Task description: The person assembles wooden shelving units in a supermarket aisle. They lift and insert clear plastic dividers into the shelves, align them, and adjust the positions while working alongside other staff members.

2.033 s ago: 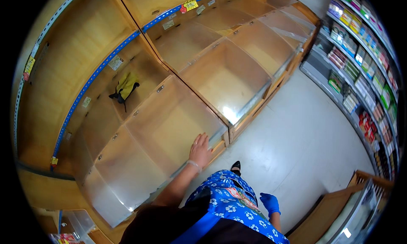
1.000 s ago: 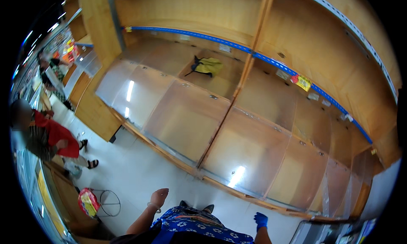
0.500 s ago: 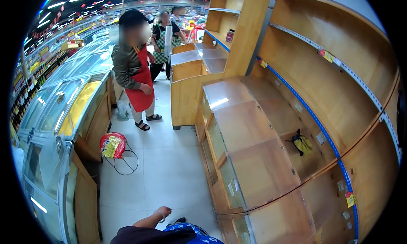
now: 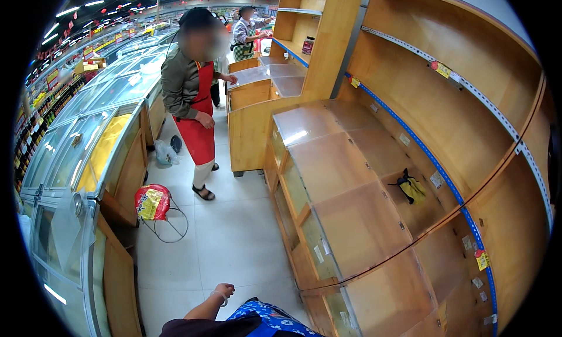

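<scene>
My left hand (image 4: 225, 290) hangs low over the floor near the lower edge, with a pale bangle (image 4: 220, 298) at the wrist. Its fingers are curled in, and nothing shows in them. Below it is the blue flowered apron (image 4: 274, 317) I wear. My right hand is out of sight. To the right stands a wooden display bin (image 4: 357, 220) with clear lids, apart from my hand. A yellow and black cloth-like item, perhaps a glove (image 4: 411, 188), lies in one of its back compartments.
A person in a red apron (image 4: 196, 132) stands in the aisle. A round stool (image 4: 153, 202) with a red and yellow cover stands by the glass-topped freezers (image 4: 64, 231) on the left. Wooden shelves (image 4: 445, 120) rise behind the bin. Another person (image 4: 244, 33) stands farther back.
The person in the red apron has stepped right and nearer, one hand now toward the far bin. My view has shifted slightly. My left hand stays low and curled.
</scene>
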The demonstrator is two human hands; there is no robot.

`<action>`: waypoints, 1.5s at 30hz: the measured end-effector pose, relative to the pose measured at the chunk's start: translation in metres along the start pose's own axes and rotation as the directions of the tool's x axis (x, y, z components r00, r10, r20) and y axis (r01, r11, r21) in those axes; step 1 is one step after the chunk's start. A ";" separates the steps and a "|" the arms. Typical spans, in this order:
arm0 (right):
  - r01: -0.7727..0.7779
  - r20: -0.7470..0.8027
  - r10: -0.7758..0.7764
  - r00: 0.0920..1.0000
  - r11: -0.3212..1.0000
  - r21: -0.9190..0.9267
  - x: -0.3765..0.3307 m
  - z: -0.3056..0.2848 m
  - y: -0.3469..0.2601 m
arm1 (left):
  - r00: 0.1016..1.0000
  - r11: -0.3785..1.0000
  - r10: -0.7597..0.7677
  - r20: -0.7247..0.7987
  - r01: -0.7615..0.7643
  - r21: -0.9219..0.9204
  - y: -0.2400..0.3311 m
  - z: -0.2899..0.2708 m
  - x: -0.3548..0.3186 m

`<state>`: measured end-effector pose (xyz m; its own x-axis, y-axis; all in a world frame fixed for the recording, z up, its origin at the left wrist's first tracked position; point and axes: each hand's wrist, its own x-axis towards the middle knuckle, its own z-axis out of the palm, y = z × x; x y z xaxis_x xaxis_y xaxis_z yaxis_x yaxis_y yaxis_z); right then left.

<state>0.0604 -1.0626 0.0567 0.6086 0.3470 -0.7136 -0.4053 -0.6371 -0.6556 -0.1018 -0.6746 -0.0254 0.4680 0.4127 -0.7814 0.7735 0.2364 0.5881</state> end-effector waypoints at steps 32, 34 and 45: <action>-0.007 0.188 0.037 0.982 0.988 -0.156 -0.005 -0.011 0.064 | 0.926 0.902 -0.230 -0.298 0.088 -0.422 -0.177 -0.027 -0.135; -0.018 0.208 0.054 0.977 0.985 -0.172 -0.004 -0.007 0.076 | 0.915 0.884 -0.264 -0.303 0.104 -0.456 -0.201 -0.035 -0.146; 0.075 0.274 0.010 0.962 0.952 -0.298 0.023 0.012 0.067 | 0.859 0.753 -0.406 -0.313 0.120 -0.647 -0.243 -0.040 -0.161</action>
<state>0.0392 -1.0893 -0.0061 0.3939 0.5158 -0.7607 -0.1372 -0.7854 -0.6036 -0.3822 -0.7628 -0.0344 -0.0460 0.5342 -0.8441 0.3623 0.7964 0.4843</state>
